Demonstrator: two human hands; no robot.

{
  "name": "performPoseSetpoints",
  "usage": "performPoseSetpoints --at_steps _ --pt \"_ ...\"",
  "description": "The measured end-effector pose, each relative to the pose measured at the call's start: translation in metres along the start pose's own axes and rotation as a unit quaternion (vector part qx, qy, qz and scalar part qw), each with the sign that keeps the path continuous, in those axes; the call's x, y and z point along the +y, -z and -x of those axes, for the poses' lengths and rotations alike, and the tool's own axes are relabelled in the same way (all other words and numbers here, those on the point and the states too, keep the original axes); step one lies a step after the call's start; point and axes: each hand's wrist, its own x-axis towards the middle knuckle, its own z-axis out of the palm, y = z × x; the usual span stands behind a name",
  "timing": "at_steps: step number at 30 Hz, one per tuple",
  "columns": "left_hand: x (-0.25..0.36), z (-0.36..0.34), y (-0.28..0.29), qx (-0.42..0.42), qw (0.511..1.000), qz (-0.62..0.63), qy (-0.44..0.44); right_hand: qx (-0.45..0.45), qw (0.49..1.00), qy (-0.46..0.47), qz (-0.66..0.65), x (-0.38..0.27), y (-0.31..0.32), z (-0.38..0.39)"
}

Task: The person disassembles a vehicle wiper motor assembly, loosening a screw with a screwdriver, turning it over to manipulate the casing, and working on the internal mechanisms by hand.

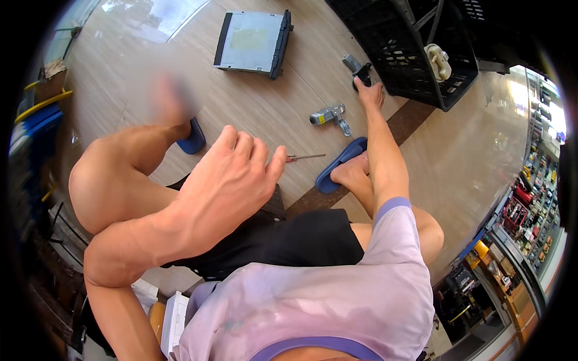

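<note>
My left hand [232,168], back upward, has curled fingers around the red handle of a screwdriver [307,157], whose shaft points right. My right hand [368,93] reaches out and grips a black-and-grey motor assembly [355,67] on the floor beside a black crate. A second silver motor assembly [327,117], with a yellow label, lies just below and left of that hand. Farther up sits a boxy metal unit [248,41] with a black front.
My bare legs and blue sandals [330,175] frame the work area. The black plastic crate [391,42] holds a cream part [439,62]. Blue and yellow items [42,126] line the left edge; crowded shelves [530,198] run along the right.
</note>
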Motion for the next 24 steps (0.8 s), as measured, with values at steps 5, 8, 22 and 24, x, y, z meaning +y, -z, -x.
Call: performPoseSetpoints --at_steps 5,8,22,24 --pt "0.001 -0.007 0.0 -0.048 0.999 0.0 -0.018 -0.05 0.997 0.027 0.05 -0.011 -0.011 -0.021" --pt "-0.003 -0.011 0.002 -0.058 0.998 0.0 -0.035 -0.054 0.996 0.017 0.073 -0.01 -0.018 -0.02" --pt "-0.03 -0.013 0.003 0.067 0.997 -0.026 -0.01 -0.071 0.996 -0.029 -0.047 -0.035 0.04 0.007" --pt "-0.036 -0.015 0.003 0.088 0.996 0.027 -0.004 -0.115 0.988 -0.057 -0.09 -0.053 0.067 0.024"
